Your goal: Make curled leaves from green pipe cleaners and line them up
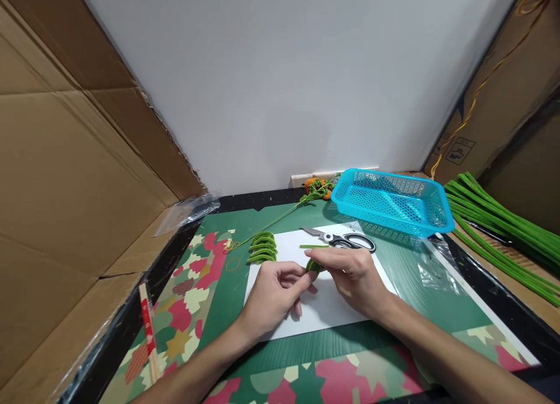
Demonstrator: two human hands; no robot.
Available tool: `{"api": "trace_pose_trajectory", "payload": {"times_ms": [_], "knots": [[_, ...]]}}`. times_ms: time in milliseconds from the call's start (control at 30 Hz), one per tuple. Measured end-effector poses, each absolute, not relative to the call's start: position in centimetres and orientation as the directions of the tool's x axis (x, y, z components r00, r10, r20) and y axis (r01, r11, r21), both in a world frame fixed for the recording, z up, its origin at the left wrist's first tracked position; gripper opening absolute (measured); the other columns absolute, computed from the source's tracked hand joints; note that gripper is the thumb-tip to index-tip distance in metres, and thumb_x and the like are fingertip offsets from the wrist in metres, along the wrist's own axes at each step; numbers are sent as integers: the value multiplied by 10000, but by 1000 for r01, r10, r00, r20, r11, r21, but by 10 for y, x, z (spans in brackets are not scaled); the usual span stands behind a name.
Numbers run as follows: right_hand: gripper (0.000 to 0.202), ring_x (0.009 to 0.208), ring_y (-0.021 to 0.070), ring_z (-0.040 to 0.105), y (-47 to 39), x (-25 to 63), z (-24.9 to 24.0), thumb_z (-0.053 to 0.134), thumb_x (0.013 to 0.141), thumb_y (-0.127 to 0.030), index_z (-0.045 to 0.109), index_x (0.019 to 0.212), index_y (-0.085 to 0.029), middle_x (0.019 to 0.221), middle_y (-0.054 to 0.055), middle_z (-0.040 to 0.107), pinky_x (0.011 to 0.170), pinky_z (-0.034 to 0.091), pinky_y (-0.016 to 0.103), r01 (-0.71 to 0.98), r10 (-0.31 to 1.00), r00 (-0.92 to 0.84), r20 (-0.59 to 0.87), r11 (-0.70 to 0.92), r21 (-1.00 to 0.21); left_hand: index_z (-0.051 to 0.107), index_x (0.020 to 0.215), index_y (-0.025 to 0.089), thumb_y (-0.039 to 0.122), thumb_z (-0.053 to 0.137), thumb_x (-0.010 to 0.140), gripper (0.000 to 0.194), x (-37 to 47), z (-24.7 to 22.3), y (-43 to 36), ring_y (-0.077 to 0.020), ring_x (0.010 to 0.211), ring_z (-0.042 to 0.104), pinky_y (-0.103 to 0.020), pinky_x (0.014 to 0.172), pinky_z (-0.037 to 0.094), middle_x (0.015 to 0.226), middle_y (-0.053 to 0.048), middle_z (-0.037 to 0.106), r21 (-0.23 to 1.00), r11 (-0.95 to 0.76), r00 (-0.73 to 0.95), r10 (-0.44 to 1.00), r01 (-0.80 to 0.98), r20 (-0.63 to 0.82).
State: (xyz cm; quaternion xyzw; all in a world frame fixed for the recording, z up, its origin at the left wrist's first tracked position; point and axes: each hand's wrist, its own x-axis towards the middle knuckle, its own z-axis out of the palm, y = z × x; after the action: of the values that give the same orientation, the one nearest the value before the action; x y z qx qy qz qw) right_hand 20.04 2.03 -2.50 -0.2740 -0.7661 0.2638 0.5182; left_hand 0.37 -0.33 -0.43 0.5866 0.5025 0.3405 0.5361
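Over a sheet of white paper (280, 325), my left hand (273, 293) pinches a curled green pipe cleaner (312, 266) between thumb and fingers. My right hand (356, 278) closes around the other side of that piece, its fingers together and covering part of it; its thumb is mostly hidden. Just beyond the right fingertips lies a short straight piece of green pipe cleaner (308, 246). Scissors (339, 239) with dark and light handles rest behind the right hand. To the left, several bent green pipe cleaner pieces (263, 248) sit in a row at the paper's edge.
A blue perforated basket (394, 217) stands at the back right. Long green pipe cleaners (503, 223) lie farther right. An orange-and-green pipe cleaner flower (317, 188) is at the back. Wrapped chopsticks (149, 331) lie left. Cardboard walls (56, 176) flank the table.
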Motion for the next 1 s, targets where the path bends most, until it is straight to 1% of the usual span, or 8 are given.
{"api": "trace_pose_trajectory", "payload": {"times_ms": [167,300,367,533,633,733,867,1000], "knots": [[430,905,191,820,22,201,-28,545,1034,-107,712,1394,-273,1130,60,834,814,659,302,199,682,-316,659,727,-657,732,769,129,497,745,922,398,-1,-4,-2,-107,390,603,-186,372,413,725,-91,784,968,29,257,962,249,-95],[442,948,202,818,24,203,-28,518,1053,-130,682,1427,-297,1182,55,822,829,665,336,202,696,-318,644,714,-671,796,886,160,384,725,939,241,-7,0,1,-133,479,655,-217,464,511,777,-59,791,914,-157,178,979,373,96],[425,1006,221,815,25,202,-28,534,1040,-131,713,1388,-297,1201,55,817,873,665,363,184,718,-314,621,688,-702,800,823,169,343,750,908,200,-8,3,2,-153,519,673,-231,514,538,723,-48,781,863,-232,157,971,449,179],[397,1011,235,815,25,198,-31,558,1021,-131,748,1333,-287,1182,54,823,867,664,370,173,749,-303,589,651,-739,750,711,180,329,748,898,239,-13,4,5,-167,530,662,-244,531,512,634,-33,745,808,-275,169,961,521,218],[414,1099,244,789,26,197,-36,530,1025,-119,733,1348,-281,1266,67,794,906,643,368,304,722,-341,602,691,-656,794,809,203,310,728,929,174,-18,-2,8,-157,535,638,-255,558,485,693,-22,776,660,-400,223,914,636,339],[364,1057,257,787,26,197,-39,556,1014,-120,752,1289,-256,1210,88,806,891,620,358,459,748,-334,574,661,-594,819,960,220,289,720,951,121,-22,-6,10,-161,562,639,-275,612,482,812,-32,816,481,-495,300,853,724,426],[349,973,270,782,30,195,-43,585,952,-48,777,1188,-218,1105,101,817,828,605,352,543,786,-344,513,612,-574,814,975,221,264,686,980,135,-24,-7,11,-185,645,693,-279,638,476,832,-41,815,423,-527,354,834,737,423],[341,911,241,792,33,193,-43,576,943,-35,780,1149,-215,1078,83,827,794,601,321,433,783,-334,524,621,-653,807,1053,214,277,683,990,153,-22,-5,9,-191,667,713,-280,641,486,870,-49,817,400,-525,355,832,752,425]]}}
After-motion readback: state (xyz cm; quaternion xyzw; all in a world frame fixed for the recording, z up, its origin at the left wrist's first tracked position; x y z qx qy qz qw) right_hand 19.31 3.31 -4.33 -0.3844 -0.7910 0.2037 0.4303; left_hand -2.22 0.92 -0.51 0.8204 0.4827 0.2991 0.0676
